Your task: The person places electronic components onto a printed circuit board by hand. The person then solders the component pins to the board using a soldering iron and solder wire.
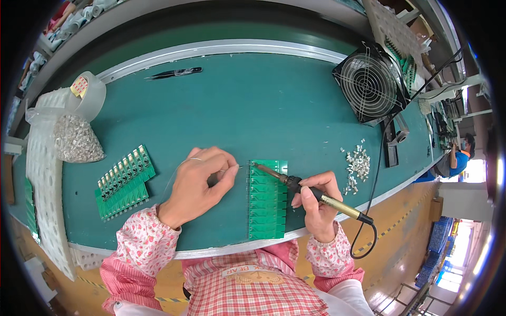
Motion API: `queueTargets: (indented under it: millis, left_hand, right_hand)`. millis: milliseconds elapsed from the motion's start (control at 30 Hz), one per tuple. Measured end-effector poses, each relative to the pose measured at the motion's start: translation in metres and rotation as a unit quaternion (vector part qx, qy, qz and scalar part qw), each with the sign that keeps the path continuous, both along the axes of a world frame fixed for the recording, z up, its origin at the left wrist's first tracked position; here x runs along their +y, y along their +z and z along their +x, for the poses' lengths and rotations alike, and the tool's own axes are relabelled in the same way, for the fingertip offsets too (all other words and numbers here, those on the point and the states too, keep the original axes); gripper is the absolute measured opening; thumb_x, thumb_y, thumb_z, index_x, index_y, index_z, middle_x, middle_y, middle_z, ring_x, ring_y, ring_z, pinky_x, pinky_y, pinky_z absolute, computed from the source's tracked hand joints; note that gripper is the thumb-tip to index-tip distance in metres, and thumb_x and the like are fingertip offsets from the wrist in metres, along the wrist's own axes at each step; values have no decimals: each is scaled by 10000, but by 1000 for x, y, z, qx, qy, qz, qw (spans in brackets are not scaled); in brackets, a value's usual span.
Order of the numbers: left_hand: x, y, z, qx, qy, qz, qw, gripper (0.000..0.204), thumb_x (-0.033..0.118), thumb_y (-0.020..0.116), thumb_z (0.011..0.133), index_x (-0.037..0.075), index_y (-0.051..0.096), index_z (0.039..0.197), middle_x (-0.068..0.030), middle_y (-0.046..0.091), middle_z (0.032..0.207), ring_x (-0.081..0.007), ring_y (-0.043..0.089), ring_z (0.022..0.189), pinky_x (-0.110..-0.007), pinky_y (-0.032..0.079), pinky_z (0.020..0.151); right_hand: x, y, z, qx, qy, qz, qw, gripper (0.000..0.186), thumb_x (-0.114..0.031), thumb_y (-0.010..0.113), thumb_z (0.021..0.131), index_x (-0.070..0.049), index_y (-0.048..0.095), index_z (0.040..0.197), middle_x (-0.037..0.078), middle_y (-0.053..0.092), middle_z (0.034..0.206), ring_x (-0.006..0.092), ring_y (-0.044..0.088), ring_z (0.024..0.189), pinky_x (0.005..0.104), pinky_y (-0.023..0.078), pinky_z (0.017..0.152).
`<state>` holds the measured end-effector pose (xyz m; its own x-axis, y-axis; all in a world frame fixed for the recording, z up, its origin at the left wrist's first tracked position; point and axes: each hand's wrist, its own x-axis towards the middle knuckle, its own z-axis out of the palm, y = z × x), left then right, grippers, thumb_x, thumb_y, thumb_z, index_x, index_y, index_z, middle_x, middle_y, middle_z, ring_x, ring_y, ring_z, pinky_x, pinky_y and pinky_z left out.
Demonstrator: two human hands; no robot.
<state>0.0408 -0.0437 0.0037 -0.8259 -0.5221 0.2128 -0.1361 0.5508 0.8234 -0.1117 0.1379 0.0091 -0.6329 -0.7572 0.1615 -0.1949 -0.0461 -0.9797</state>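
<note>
A green circuit board panel [268, 210] lies flat near the table's front edge, with a row of pins along its left side. My right hand [318, 203] grips a soldering iron [337, 204], its tip on the panel's upper left corner. My left hand [203, 181] pinches a thin solder wire [243, 167] between thumb and forefinger. The wire's end reaches the iron's tip, and its tail loops back over the hand. Left of that hand lie more green circuit boards [125, 184], one group carrying a row of white and black components.
At the right are a pile of small white components [357, 167], a black fan [367, 81] and a black iron stand [390, 147]. Tweezers [176, 73] lie at the back. A bag of components [78, 139], a tape roll [89, 97] and white foam [47, 174] sit left. The iron's cable [375, 189] hangs over the front edge.
</note>
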Motion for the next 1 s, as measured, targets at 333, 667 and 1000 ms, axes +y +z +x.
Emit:
queueTargets:
  millis: [333,667,1000]
  left_hand:
    - [-2,-1,-1,3,10,10,1000,166,42,627,804,33,530,670,-37,639,798,-148,521,626,-286,354,651]
    - [-2,-4,-5,5,9,-11,1000,117,58,642,786,42,567,698,-22,611,752,-150,508,577,-296,348,625]
    - [-1,-4,-4,6,0,-57,998,108,32,640,776,45,561,703,-24,614,779,-157,505,600,-299,341,624]
  right_hand:
    - [-5,0,-10,-40,-10,3,999,189,-142,577,883,18,487,923,88,592,671,118,578,528,233,474,479]
    - [-4,-2,-12,-22,12,-1,1000,184,-129,581,876,24,486,914,104,605,696,120,593,525,228,473,472]
    - [-4,-2,-10,-6,10,1,1000,197,-137,593,875,24,488,916,92,605,667,121,597,532,228,481,486]
